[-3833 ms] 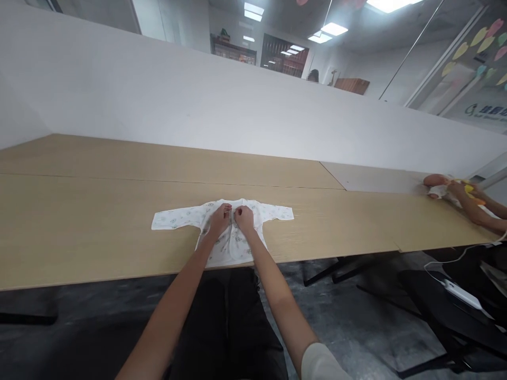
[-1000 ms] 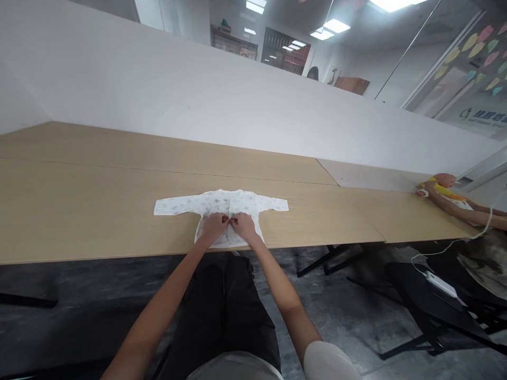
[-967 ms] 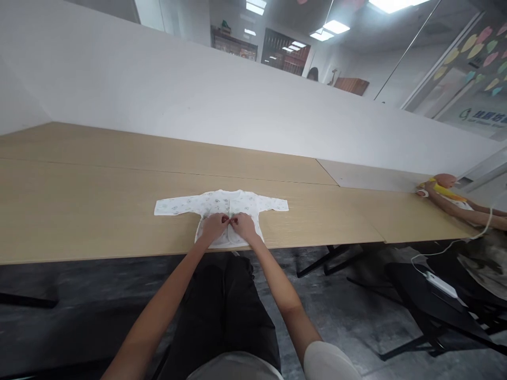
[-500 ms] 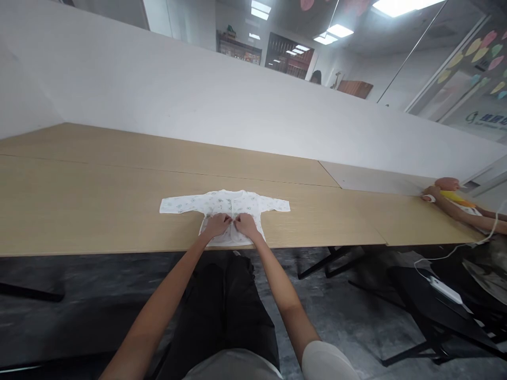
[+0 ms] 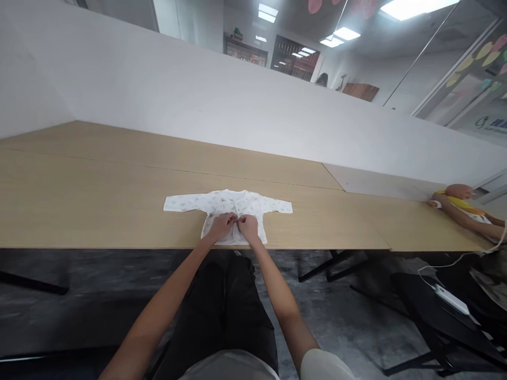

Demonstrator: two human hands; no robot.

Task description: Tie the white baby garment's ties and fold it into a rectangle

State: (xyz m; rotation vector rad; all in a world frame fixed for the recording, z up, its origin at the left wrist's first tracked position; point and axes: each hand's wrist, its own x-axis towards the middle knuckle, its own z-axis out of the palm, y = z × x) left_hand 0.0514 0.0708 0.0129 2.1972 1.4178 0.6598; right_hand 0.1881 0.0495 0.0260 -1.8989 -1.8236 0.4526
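A small white baby shirt (image 5: 247, 200) with a faint print lies flat on the table, its sleeves spread to both sides and its neckline away from me. My left hand (image 5: 223, 227) pinches the shirt's front near the middle opening. Close beside it, my right hand (image 5: 247, 227) pinches the other edge of the front, fingertips almost meeting the left ones. Whatever small fastening sits between the fingertips is hidden. The shirt's lower hem reaches almost to the table's near edge.
The wooden table (image 5: 119, 206) runs along a white partition (image 5: 198, 100). At the far right another person's arms (image 5: 471, 219) hold a baby doll (image 5: 459, 191). A black folding stool (image 5: 428, 303) carries a white power strip (image 5: 451, 299) with a cable.
The view has shifted slightly. My hands stay at the shirt's front, and the fingertips have moved a little up along the opening and closer together.
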